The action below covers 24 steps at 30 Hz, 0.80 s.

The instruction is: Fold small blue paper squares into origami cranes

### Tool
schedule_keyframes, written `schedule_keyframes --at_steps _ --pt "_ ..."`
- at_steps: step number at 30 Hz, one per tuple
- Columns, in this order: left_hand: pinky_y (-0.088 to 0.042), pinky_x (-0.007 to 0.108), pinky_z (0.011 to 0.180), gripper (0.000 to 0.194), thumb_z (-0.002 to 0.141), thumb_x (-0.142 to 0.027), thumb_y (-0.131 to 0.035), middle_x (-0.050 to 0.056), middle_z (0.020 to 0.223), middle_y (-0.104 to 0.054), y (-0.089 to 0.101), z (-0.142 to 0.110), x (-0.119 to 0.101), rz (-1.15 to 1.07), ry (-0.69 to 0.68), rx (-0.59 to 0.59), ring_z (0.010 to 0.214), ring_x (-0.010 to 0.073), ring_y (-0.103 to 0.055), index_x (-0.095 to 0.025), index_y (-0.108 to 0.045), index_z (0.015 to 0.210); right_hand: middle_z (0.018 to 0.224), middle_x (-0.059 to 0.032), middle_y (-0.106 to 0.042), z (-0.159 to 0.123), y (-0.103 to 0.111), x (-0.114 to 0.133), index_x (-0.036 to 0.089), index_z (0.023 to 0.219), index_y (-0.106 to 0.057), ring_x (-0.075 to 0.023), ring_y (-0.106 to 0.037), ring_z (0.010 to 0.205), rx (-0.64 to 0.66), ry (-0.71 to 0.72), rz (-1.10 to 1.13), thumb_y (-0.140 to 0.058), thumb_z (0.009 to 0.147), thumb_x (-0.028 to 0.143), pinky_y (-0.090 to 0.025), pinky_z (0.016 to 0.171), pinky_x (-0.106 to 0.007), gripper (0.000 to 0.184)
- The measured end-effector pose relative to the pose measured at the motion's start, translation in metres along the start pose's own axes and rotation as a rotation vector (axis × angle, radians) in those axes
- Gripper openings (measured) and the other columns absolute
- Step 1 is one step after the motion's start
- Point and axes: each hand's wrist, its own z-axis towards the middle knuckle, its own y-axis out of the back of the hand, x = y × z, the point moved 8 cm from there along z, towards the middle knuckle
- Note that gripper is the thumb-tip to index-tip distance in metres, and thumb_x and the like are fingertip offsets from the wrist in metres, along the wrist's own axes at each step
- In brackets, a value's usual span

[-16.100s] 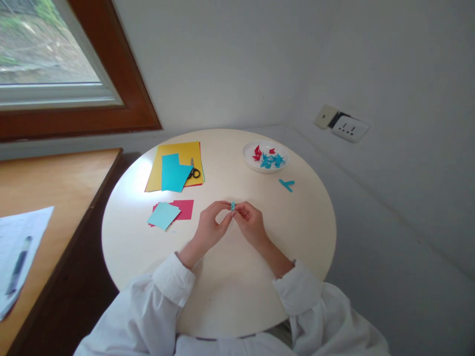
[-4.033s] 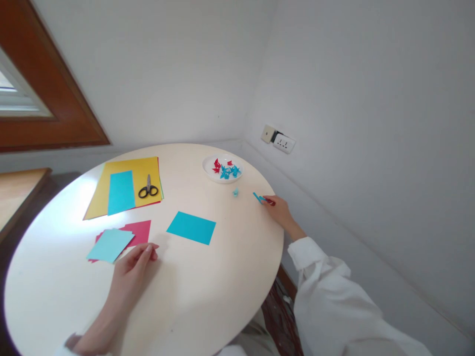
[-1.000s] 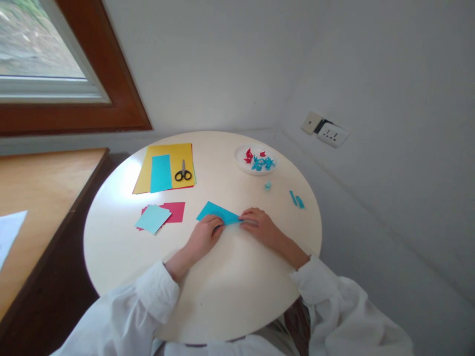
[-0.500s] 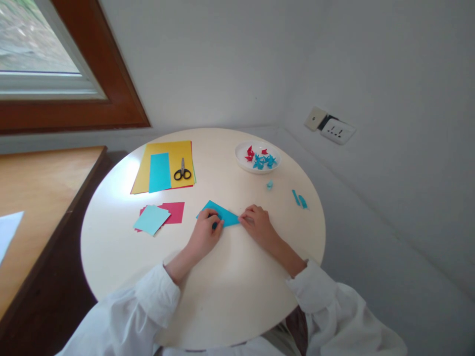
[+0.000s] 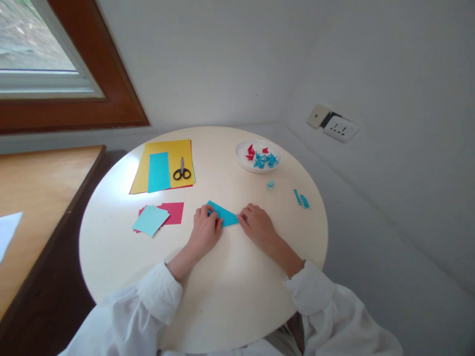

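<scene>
A piece of blue origami paper (image 5: 227,216), folded to a pointed shape, lies on the round table between my hands. My left hand (image 5: 206,226) is closed over its left part, fingers curled and pressing on it. With thumb and fingertips my right hand (image 5: 257,222) pinches the sharp right-hand tip. Left of my left hand are a light blue square sheet (image 5: 151,220) and red paper sheets (image 5: 175,213), partly overlapped. My fingers hide part of the folded paper.
Black-handled scissors (image 5: 181,171) and a blue strip of paper (image 5: 159,172) rest on yellow sheets (image 5: 139,179) at back left. A white plate (image 5: 240,161) holds several small red and blue folded figures. A pale blue piece (image 5: 270,184) and blue scraps (image 5: 305,201) lie at right.
My left hand has shifted slightly left and flattened over the blue paper. My right hand keeps its pinch at the tip. The view has moved a little.
</scene>
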Motion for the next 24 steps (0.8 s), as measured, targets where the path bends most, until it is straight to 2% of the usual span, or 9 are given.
schedule_keyframes --at_steps 24 --pt "-0.039 0.041 0.079 0.019 0.081 -0.023 -0.045 0.012 0.093 -0.047 0.0023 0.0049 -0.0020 0.052 0.002 0.032 0.084 0.0239 -0.043 -0.014 -0.056 0.068 0.079 -0.0034 -0.060 0.0002 0.0000 -0.0009 0.018 0.069 -0.057 -0.0157 -0.052 0.076 -0.068 -0.030 -0.020 -0.049 0.082 0.024 -0.034 0.067 -0.027 0.016"
